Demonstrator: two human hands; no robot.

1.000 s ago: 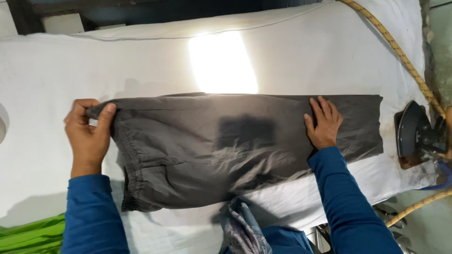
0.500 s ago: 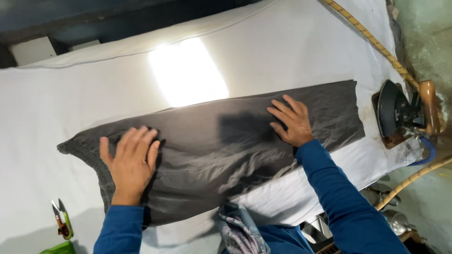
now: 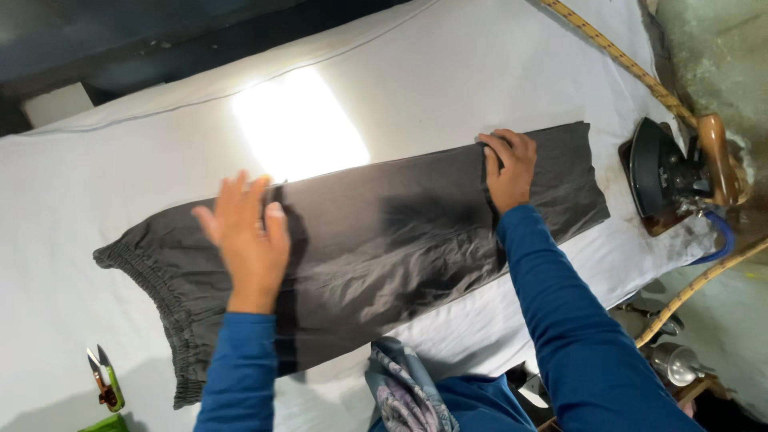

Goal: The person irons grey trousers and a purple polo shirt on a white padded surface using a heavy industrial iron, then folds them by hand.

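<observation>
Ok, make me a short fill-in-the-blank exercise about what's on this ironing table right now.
1. The dark grey trousers lie flat on a ____ padded table.
2. The right hand presses on the trousers near the far edge, while the left hand is ____ above them.
3. The iron with the wooden handle sits beside the ____ hand.
4. The small thread snips have a ____ handle.

Missing words: white; raised; right; green

Garment pressing workshop, white padded ironing table (image 3: 496, 72), heavy iron (image 3: 668, 172), thread snips (image 3: 104, 378)
</observation>
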